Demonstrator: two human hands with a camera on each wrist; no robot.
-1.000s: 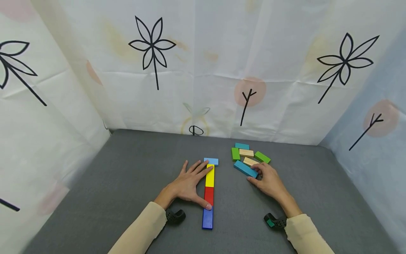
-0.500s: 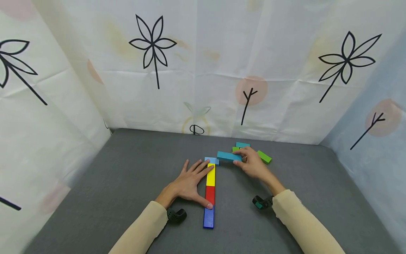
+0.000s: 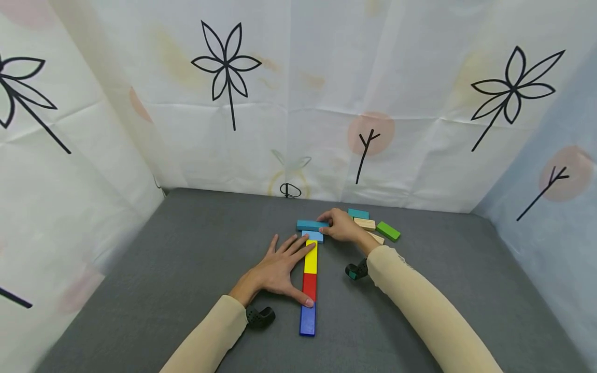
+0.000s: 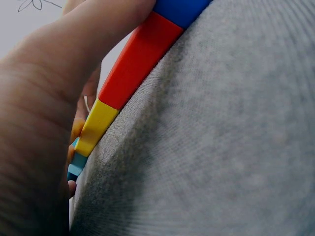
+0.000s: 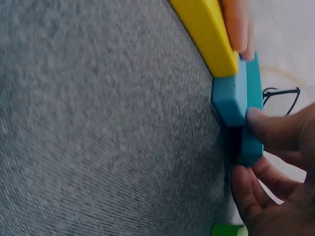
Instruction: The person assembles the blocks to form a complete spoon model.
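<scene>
A column of flat toy blocks runs up the table: dark blue (image 3: 307,322), red (image 3: 309,288), yellow (image 3: 311,263), then a light blue block (image 3: 314,238) lying crosswise at the far end. My left hand (image 3: 277,269) rests along the column with fingers spread, its thumb near the red-blue joint and its fingertips by the yellow and light blue blocks. My right hand (image 3: 342,226) pinches the right end of a teal block (image 3: 309,225), which sits crosswise just beyond the light blue one. In the right wrist view the teal block (image 5: 252,147) is close against the light blue block (image 5: 230,96).
Right of the column lies a loose group: a teal block (image 3: 358,213), wooden blocks (image 3: 365,224) and a green block (image 3: 388,231), partly behind my right hand. A patterned cloth wall (image 3: 317,155) stands at the back edge of the grey table (image 3: 210,228).
My right hand has carried the teal block left from the loose group to the far end of the column. The left hand stays in place.
</scene>
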